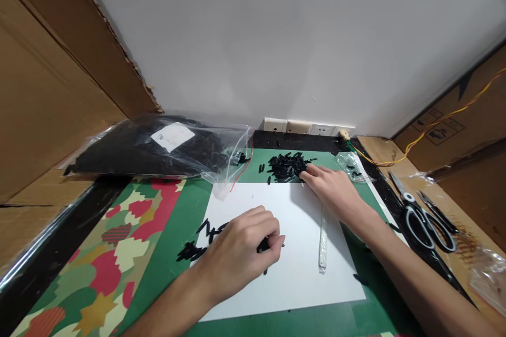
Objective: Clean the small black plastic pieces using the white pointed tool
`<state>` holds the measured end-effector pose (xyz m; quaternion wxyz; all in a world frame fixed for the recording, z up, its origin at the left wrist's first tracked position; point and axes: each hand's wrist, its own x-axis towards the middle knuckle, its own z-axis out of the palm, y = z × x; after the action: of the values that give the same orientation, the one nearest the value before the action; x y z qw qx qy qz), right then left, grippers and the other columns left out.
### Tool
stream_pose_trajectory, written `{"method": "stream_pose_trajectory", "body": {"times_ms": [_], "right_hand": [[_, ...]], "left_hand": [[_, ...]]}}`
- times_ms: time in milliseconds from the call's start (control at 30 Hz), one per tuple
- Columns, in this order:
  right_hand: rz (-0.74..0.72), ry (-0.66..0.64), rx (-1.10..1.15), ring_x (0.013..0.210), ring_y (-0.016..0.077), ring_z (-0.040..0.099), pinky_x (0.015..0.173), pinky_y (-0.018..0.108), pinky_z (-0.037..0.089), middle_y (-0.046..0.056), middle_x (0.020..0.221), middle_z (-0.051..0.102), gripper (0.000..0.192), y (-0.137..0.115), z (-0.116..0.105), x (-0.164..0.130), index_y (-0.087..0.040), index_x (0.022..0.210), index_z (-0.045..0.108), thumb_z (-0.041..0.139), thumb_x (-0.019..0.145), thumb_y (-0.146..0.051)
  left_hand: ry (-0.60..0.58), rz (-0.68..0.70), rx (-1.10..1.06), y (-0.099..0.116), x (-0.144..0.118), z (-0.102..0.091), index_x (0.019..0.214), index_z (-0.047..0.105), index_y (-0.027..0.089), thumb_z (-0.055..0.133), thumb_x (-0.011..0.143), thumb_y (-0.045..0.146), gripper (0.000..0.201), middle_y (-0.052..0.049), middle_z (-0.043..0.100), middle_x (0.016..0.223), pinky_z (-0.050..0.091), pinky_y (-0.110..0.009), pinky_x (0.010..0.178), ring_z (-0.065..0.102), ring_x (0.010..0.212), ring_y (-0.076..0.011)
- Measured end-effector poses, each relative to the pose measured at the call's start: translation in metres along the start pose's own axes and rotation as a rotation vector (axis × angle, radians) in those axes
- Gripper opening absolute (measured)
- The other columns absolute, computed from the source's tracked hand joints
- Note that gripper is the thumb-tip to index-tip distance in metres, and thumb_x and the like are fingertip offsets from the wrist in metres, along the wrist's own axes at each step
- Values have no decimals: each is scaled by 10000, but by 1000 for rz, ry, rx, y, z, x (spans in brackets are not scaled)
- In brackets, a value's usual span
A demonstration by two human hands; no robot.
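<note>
My left hand [249,245] is curled closed over the white sheet [300,284], with small black strip-like pieces showing between its fingers and palm. Beside its wrist lies a loose cluster of black pieces [191,251], partly on the sheet and partly on the green surface. My right hand [330,187] reaches to the right edge of a larger pile of black pieces [286,166] beyond the sheet. Its fingertips are bent together at the pile, and I cannot make out what is between them. A narrow white wrapped strip [323,245] lies on the sheet below my right wrist.
A large clear zip bag [174,152] full of black material sits at the back left. Scissors [421,221] and small snips [438,213] lie at the right, near a small clear bag [351,167]. Power sockets [308,127] with a plugged cable line the wall; cardboard stands on both sides.
</note>
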<state>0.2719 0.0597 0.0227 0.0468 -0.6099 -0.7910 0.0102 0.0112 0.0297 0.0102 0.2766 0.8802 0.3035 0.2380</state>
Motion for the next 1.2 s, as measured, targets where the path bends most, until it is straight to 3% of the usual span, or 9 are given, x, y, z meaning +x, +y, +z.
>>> {"method": "stream_pose_trajectory", "body": {"times_ms": [133, 267, 333, 433, 533, 633, 767, 1200], "right_hand": [[-20, 39, 184, 1007, 239, 671, 596, 311, 275, 135, 1148, 736, 219, 6, -2, -1, -179, 967, 665, 539, 1006, -5], [19, 78, 524, 773, 163, 682, 634, 276, 452, 78, 1068, 762, 140, 4, -3, -13, -197, 1087, 622, 488, 1129, -194], [9, 66, 722, 677, 135, 678, 611, 257, 525, 41, 936, 757, 181, -2, -4, -23, -196, 1089, 606, 474, 1158, -300], [-25, 57, 949, 689, 145, 720, 560, 236, 580, 48, 877, 749, 251, -12, -4, -40, -179, 1028, 663, 571, 1125, -392], [-40, 88, 1132, 695, 158, 765, 619, 258, 638, 64, 900, 782, 221, -21, -3, -55, -170, 977, 749, 721, 1047, -378], [-43, 96, 1296, 728, 172, 800, 671, 259, 647, 55, 871, 813, 138, -27, -1, -63, -182, 979, 796, 790, 1006, -317], [-21, 14, 1434, 717, 159, 799, 681, 247, 648, 32, 836, 819, 88, -34, 6, -67, -197, 1025, 800, 819, 983, -272], [68, 3, 1707, 743, 178, 843, 733, 228, 708, 30, 819, 846, 101, -42, 6, -65, -196, 963, 853, 912, 882, -199]], "left_hand": [[-20, 186, 229, -1, -1, 4, 845, 496, 199, 489, 917, -14, 224, 18, 541, 778, 344, -343, 709, 470, 742, -174], [-69, 211, 267, 4, -2, 3, 887, 491, 196, 536, 862, 22, 182, 9, 529, 811, 324, -364, 733, 449, 757, -190], [-52, 199, 223, 6, -1, 2, 882, 477, 199, 543, 880, 40, 173, 7, 530, 820, 318, -361, 743, 456, 768, -190], [12, 117, 142, 8, -1, 1, 919, 497, 202, 535, 984, 85, 139, 2, 577, 865, 327, -354, 778, 496, 805, -191], [62, 22, 46, 9, 0, 2, 1061, 563, 213, 561, 1073, 170, 44, -10, 666, 995, 358, -347, 849, 569, 905, -197], [60, -3, -39, 9, 1, 4, 1204, 596, 238, 604, 1101, 229, 104, -5, 707, 1077, 374, -335, 891, 610, 972, -190], [54, 44, -96, 8, 1, 9, 1176, 624, 228, 561, 1121, 174, 99, 4, 741, 1044, 378, -322, 872, 630, 935, -168], [247, 46, -153, 9, 2, 13, 1007, 679, 222, 696, 1040, 115, 114, 37, 772, 880, 398, -319, 810, 662, 792, -141]]}}
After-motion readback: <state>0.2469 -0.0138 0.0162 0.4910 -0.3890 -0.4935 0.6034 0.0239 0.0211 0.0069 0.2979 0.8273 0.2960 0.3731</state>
